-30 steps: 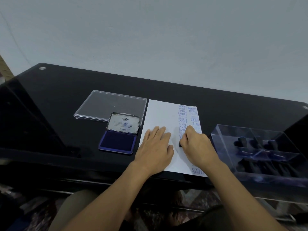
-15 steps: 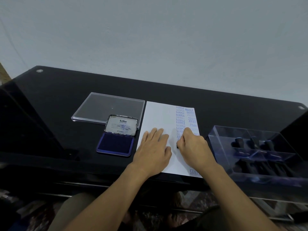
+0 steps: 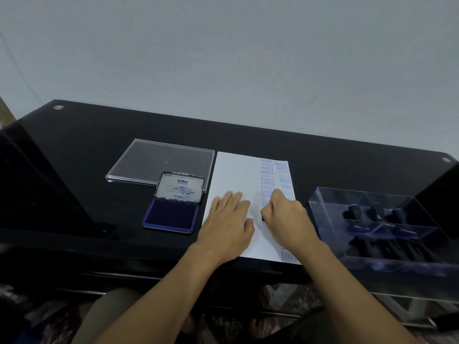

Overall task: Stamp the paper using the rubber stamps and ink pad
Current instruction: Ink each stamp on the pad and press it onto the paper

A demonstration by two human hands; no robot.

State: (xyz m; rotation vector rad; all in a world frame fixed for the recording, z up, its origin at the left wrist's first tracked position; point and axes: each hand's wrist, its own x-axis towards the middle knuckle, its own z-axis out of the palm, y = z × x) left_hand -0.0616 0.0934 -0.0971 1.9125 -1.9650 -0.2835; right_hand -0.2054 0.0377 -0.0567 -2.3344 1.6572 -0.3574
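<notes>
Right grip [image 3: 285,217] grasps a stamp [image 3: 262,218] on the paper [image 3: 236,175], left grip [image 3: 227,219] flat; clear box [image 3: 323,219] holds black stamps [image 3: 354,212].

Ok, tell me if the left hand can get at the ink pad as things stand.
Probably yes. The left hand lies flat on the paper, the open ink pad sits just beside it, nothing between them.
</notes>
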